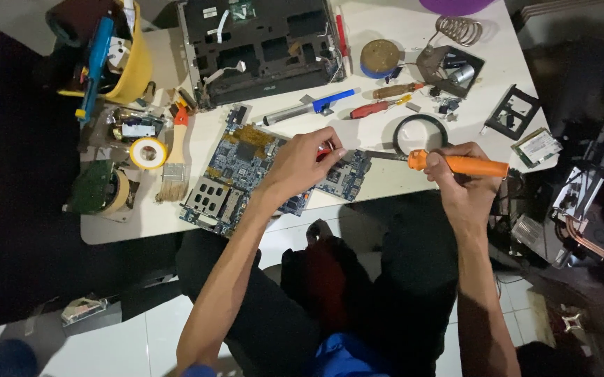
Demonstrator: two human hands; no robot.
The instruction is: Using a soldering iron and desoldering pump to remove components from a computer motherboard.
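Step in hand, as judged: soldering work on the blue circuit board (246, 174), which lies flat at the near edge of the white table (399, 183), partly overhanging it.

The soldering iron (455, 164) is gripped by the right hand (464, 183), fingers closed round the orange handle; the dark tip is pointed leftward toward the board's right end. The right forearm is raised steeply from below, wrist bent inward.

The left hand (302, 162) is laid over the board's middle, fingers curled and pinched on something small with a red part; what it is cannot be told. The left arm is stretched diagonally up from the lap.

Next move, as judged: the tip must be brought accurately to one joint, and the board kept steady.

Nearby: a paintbrush (175, 157), a tape roll (148, 152).
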